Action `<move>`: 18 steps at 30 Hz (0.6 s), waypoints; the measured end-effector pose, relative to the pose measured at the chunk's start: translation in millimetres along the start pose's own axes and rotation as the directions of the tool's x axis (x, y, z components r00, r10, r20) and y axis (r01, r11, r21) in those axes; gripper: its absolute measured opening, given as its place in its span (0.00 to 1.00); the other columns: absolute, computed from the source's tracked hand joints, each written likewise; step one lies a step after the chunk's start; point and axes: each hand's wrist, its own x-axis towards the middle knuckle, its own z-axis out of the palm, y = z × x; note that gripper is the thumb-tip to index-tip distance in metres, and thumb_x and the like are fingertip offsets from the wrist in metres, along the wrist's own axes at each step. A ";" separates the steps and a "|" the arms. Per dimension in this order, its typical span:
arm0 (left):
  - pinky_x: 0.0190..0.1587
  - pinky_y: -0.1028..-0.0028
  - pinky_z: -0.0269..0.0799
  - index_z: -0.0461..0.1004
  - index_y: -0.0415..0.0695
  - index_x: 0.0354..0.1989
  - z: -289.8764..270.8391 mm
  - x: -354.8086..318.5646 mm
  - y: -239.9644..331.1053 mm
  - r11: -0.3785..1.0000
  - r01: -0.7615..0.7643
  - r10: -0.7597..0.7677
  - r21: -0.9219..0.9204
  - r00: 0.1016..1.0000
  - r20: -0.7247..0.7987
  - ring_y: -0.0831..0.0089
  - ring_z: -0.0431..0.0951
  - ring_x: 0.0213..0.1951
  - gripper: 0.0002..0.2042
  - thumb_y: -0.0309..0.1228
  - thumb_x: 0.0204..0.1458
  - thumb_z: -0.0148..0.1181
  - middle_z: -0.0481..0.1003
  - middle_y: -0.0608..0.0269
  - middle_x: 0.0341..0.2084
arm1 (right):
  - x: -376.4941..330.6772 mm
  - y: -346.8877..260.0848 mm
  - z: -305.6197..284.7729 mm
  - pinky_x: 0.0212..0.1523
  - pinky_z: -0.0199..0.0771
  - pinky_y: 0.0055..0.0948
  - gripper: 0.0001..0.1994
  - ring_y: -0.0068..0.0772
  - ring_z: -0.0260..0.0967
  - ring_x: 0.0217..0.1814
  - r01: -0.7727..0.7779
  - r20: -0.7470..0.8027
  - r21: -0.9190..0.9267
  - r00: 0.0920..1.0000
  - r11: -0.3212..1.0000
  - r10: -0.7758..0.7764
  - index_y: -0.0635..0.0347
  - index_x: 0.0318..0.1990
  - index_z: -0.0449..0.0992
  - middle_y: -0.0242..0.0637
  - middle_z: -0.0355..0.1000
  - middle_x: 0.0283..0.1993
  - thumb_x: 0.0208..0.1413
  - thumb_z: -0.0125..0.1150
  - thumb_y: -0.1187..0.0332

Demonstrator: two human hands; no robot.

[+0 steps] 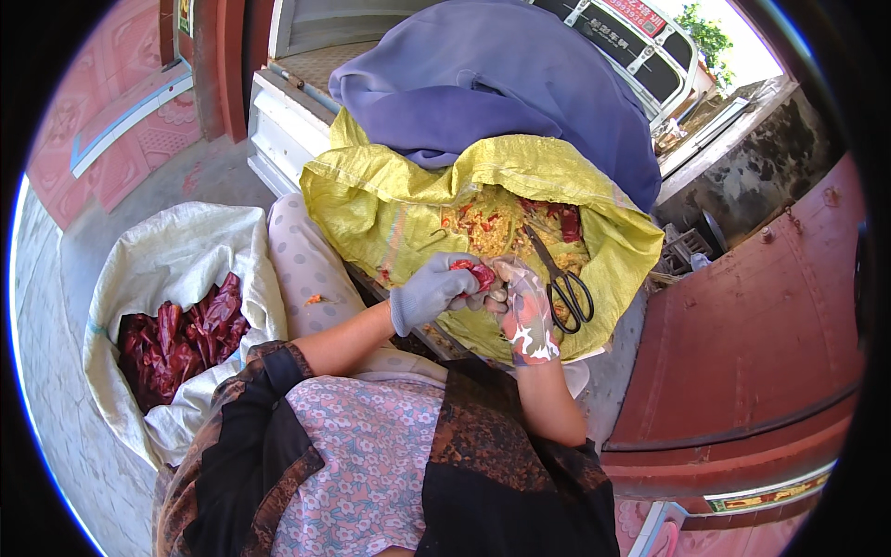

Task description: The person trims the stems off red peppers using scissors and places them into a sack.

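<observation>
My left hand point(432, 293), in a grey glove, is closed on a dried red chili pepper point(474, 271). Fingers bent, my right hand point(522, 306) pinches at the pepper's right end; its glove is camouflage-patterned. Both hands are over the near part of an open yellow woven sack point(608, 218). Yellow seeds and red chili bits point(490, 221) lie inside it. Black-handled scissors point(564, 290) rest on the sack just right of my right hand, blades pointing away. To the left, a white woven sack point(125, 269) holds many dark red dried chilies point(181, 339).
A purple-blue cloth point(483, 70) is heaped behind the yellow sack. Beyond it stands a white vehicle point(640, 56). A red metal panel point(742, 325) is on the right, and a pink tiled wall point(102, 102) at far left. My spotted trouser leg point(306, 269) lies between the sacks.
</observation>
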 end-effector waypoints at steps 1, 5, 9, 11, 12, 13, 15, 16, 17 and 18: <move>0.18 0.82 0.53 0.71 0.38 0.24 -0.4 0.7 -0.8 1.000 -0.005 0.005 0.016 1.000 -0.004 0.83 0.59 0.15 0.07 0.28 0.45 0.47 0.69 0.66 0.18 | 0.2 1.8 2.8 0.18 0.55 0.17 0.05 0.15 0.57 0.19 -0.026 -0.028 0.023 0.999 0.999 0.026 0.62 0.34 0.72 0.26 0.67 0.23 0.50 0.57 0.72; 0.18 0.82 0.52 0.70 0.40 0.25 2.6 -0.3 -4.8 0.999 -0.024 0.024 -0.023 0.999 -0.027 0.83 0.59 0.15 0.08 0.32 0.48 0.49 0.67 0.68 0.15 | 5.6 5.2 8.4 0.22 0.59 0.16 0.03 0.18 0.62 0.21 0.230 -0.010 -0.121 0.972 0.966 -0.233 0.64 0.32 0.74 0.27 0.68 0.23 0.49 0.57 0.77; 0.17 0.81 0.50 0.69 0.43 0.25 3.5 -4.8 9.1 0.979 0.088 -0.081 -0.183 0.996 0.045 0.84 0.57 0.14 0.12 0.38 0.54 0.50 0.63 0.70 0.12 | -3.0 2.3 6.9 0.32 0.67 0.19 0.02 0.23 0.69 0.30 0.564 0.243 -0.683 0.775 0.464 -0.583 0.67 0.30 0.75 0.35 0.74 0.31 0.49 0.56 0.80; 0.16 0.80 0.49 0.67 0.44 0.23 -4.4 -1.7 0.7 0.986 0.108 -0.098 -0.128 0.992 0.082 0.84 0.56 0.13 0.13 0.38 0.55 0.50 0.61 0.71 0.12 | 0.9 4.4 5.3 0.29 0.65 0.19 0.03 0.17 0.64 0.26 0.685 0.411 -0.703 0.610 0.190 -0.677 0.68 0.30 0.74 0.31 0.71 0.26 0.51 0.57 0.77; 0.16 0.80 0.48 0.66 0.44 0.22 -7.1 -0.6 -2.1 0.988 0.117 -0.107 -0.100 0.989 0.100 0.84 0.56 0.13 0.14 0.39 0.56 0.50 0.60 0.72 0.12 | -0.5 5.9 6.8 0.28 0.64 0.18 0.03 0.18 0.64 0.25 0.636 0.316 -0.694 0.690 0.337 -0.651 0.67 0.29 0.74 0.31 0.70 0.26 0.51 0.57 0.76; 0.16 0.80 0.48 0.66 0.44 0.22 -8.0 -0.1 -1.5 0.987 0.123 -0.113 -0.101 0.988 0.101 0.85 0.56 0.13 0.13 0.37 0.55 0.50 0.60 0.72 0.12 | -3.0 8.9 8.9 0.26 0.63 0.18 0.03 0.18 0.63 0.24 0.571 0.220 -0.668 0.764 0.477 -0.607 0.66 0.29 0.75 0.30 0.70 0.25 0.51 0.57 0.76; 0.16 0.80 0.47 0.66 0.45 0.22 -8.4 0.8 -0.2 0.985 0.137 -0.126 -0.103 0.987 0.104 0.85 0.55 0.13 0.11 0.35 0.54 0.52 0.60 0.73 0.12 | -3.1 8.7 7.4 0.22 0.60 0.18 0.02 0.18 0.61 0.22 0.397 0.063 -0.528 0.900 0.750 -0.432 0.64 0.29 0.75 0.29 0.69 0.25 0.51 0.57 0.76; 0.15 0.80 0.46 0.67 0.45 0.22 -5.9 -0.1 1.5 0.986 0.130 -0.124 -0.101 0.990 0.062 0.85 0.55 0.13 0.10 0.33 0.54 0.53 0.60 0.73 0.11 | -1.5 6.0 3.4 0.21 0.57 0.18 0.02 0.17 0.60 0.21 0.281 0.014 -0.414 0.953 0.866 -0.302 0.63 0.30 0.75 0.29 0.69 0.25 0.51 0.57 0.76; 0.15 0.81 0.45 0.67 0.45 0.22 -1.4 -1.5 3.9 0.987 0.124 -0.123 -0.099 0.992 0.019 0.85 0.54 0.12 0.09 0.32 0.53 0.53 0.60 0.73 0.11 | -0.7 7.0 0.7 0.20 0.55 0.17 0.02 0.17 0.58 0.20 0.209 0.009 -0.293 0.976 0.933 -0.216 0.62 0.32 0.75 0.29 0.69 0.25 0.51 0.57 0.75; 0.15 0.81 0.45 0.67 0.45 0.22 1.6 -2.6 4.6 0.988 0.119 -0.121 -0.097 0.992 -0.022 0.86 0.54 0.12 0.09 0.31 0.53 0.54 0.60 0.74 0.11 | 0.1 8.0 -1.9 0.18 0.54 0.17 0.03 0.16 0.57 0.19 0.126 0.003 -0.168 0.992 0.978 -0.127 0.61 0.33 0.74 0.28 0.69 0.25 0.51 0.57 0.74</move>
